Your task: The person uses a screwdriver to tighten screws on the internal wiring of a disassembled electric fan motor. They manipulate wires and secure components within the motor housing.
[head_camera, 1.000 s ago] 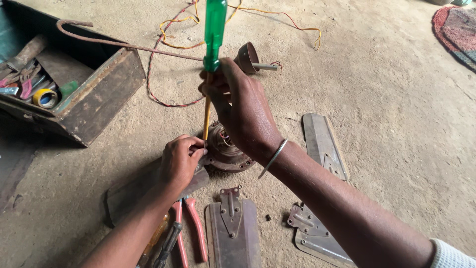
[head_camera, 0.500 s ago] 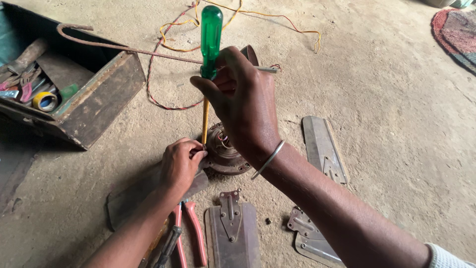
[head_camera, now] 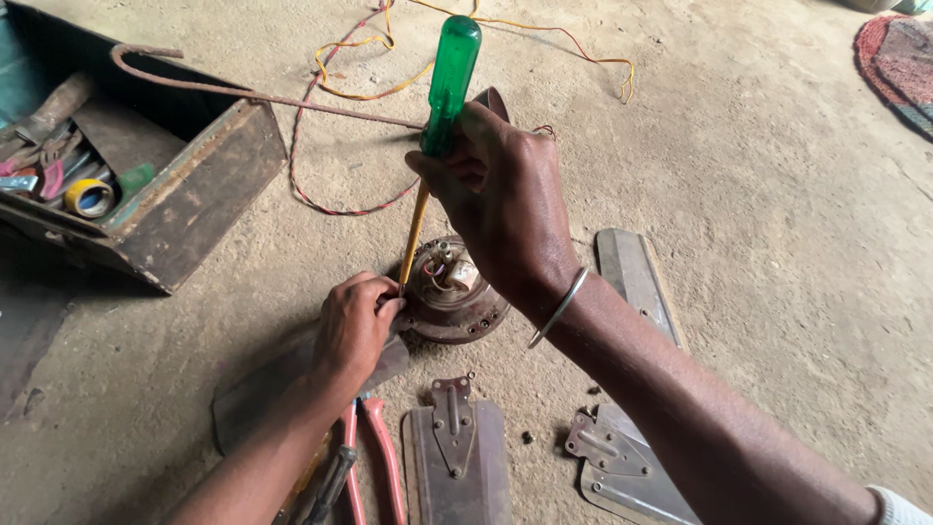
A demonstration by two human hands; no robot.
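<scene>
Head view, right hand (head_camera: 505, 209) gripping green screwdriver (head_camera: 442, 107), left hand (head_camera: 355, 326) steadying fan motor (head_camera: 452, 292)

Four fan blades (head_camera: 457, 452), perhaps; one screwdriver (head_camera: 445, 83); one toolbox (head_camera: 185, 209).

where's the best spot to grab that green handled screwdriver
By the green handle, from the side and high up. It stands almost upright, its thick rounded grip at the top and the thin yellow shaft running down beside the fan motor. The right hand wraps the handle's lower end; the left hand sits at the tip.
</scene>
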